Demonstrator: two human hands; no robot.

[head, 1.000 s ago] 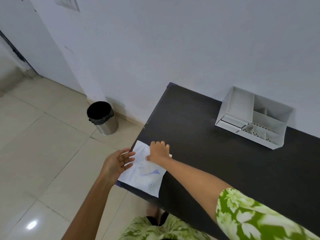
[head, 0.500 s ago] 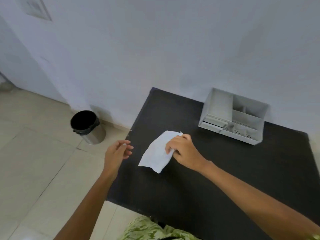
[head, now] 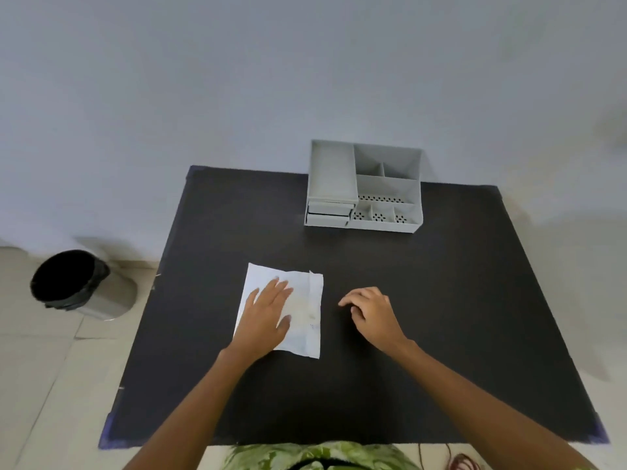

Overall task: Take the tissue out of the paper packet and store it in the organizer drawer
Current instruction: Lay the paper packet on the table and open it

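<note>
A white paper packet (head: 305, 313) lies flat on the black table (head: 424, 317), left of the middle. My left hand (head: 266, 312) rests palm down on its left half, fingers spread. My right hand (head: 371, 312) hovers just right of the packet, fingers loosely curled, holding nothing. No tissue shows outside the packet. The grey organizer (head: 364, 186) stands at the table's far edge against the wall, with two small shut drawers (head: 327, 213) at its lower left.
A steel waste bin (head: 79, 283) with a black liner stands on the tiled floor left of the table. The white wall runs right behind the organizer. A red cord (head: 458, 461) lies on the floor near the table's front right.
The packet went from the table's left edge, lifted by my right hand, to lying flat near the middle. My right hand has let it go; my left hand now presses on it.
</note>
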